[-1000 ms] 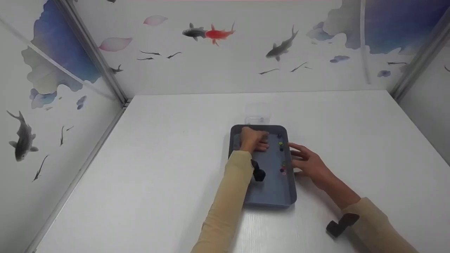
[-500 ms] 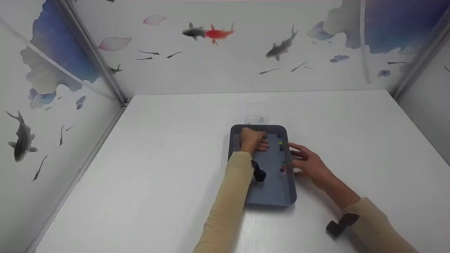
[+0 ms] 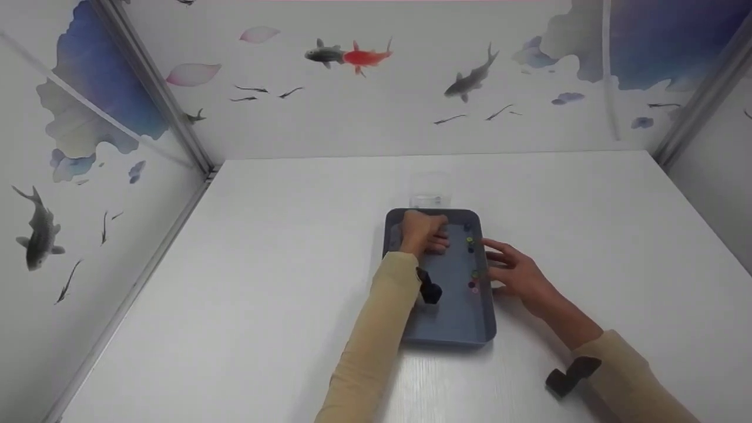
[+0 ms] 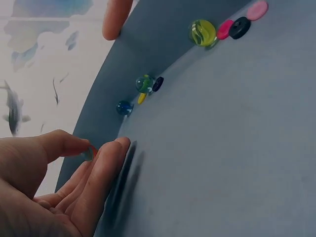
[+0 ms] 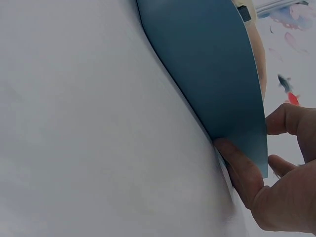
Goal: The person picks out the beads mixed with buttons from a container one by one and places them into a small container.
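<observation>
My left hand (image 3: pixel 424 232) is inside the grey-blue tray (image 3: pixel 449 329), near its far end. In the left wrist view, its thumb and forefinger pinch a small glass marble (image 4: pixel 88 153) with some orange, mostly hidden by the fingers. Along the tray's right wall lie a yellow-green marble (image 4: pixel 202 33), a clear green marble (image 4: pixel 144 83), a blue marble (image 4: pixel 124 107), a black button (image 4: pixel 240 27), a yellow button (image 4: pixel 142 98) and pink buttons. Outside that wall, my right hand (image 3: pixel 520 279) touches the tray with spread, gently bent fingers.
A clear plastic box (image 3: pixel 430 191) stands just beyond the tray's far end on the white table (image 3: pixel 282 264). Panels printed with fish (image 3: pixel 470 76) enclose the back and sides. A small black camera (image 3: pixel 573 376) sits on the right wrist.
The left forearm has shifted very slightly left, and the left thumb and forefinger have moved a touch. Right hand, tray and box keep their places.
</observation>
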### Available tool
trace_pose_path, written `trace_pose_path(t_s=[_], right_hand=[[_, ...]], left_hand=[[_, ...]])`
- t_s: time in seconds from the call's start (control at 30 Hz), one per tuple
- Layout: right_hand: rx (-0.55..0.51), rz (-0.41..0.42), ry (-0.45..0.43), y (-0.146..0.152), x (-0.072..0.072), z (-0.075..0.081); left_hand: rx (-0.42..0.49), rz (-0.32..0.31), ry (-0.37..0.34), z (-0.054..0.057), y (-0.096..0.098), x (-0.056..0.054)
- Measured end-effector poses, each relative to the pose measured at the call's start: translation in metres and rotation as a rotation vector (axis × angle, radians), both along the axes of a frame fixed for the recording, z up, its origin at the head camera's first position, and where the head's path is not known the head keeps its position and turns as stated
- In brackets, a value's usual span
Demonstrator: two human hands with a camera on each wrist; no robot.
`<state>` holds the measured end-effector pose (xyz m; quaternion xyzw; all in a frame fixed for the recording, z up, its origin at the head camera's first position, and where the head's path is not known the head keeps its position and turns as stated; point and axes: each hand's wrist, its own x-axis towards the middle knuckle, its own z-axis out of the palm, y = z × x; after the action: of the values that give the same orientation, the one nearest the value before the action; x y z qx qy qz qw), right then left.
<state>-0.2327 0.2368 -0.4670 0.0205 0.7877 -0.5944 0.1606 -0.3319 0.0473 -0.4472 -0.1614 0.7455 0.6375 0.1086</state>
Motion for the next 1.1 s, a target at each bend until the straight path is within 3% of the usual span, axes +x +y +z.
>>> trace_pose_path(t_s=[0.33, 0.6, 1.1], right_hand=[[-0.001, 0.006, 0.009, 0.0, 0.0, 0.0], [-0.016, -0.009, 0.009, -0.002, 0.001, -0.002], [-0.02, -0.006, -0.004, -0.001, 0.0, -0.001]], left_hand=[[-0.039, -0.051, 0.014, 0.012, 0.001, 0.001], [-0.004, -0.03, 0.04, 0.013, 0.0, 0.002], [-0.022, -0.042, 0.091, 0.028, -0.011, 0.001]])
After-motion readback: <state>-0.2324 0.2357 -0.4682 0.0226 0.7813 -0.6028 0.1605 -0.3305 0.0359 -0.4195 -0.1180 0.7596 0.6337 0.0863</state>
